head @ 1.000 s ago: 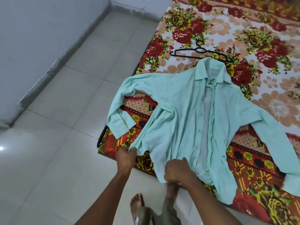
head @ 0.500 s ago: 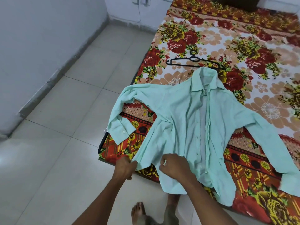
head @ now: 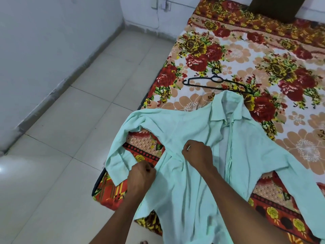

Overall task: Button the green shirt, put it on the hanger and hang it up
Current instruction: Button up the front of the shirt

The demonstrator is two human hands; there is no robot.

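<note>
While both hands grip cloth, I log the green shirt (head: 197, 182) spread unbuttoned on the floral bed (head: 228, 55).
Left hand (head: 140, 175) pinches the side seam by the sleeve; right hand (head: 197, 154) bunches the left front panel. Both have climbed from the hem since half a second ago. Hanger (head: 213, 81) lies just beyond the collar.

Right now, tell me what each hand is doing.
Left hand: fingers curled, gripping the green shirt at its side edge.
Right hand: fingers curled, gripping the shirt's front panel.
</note>
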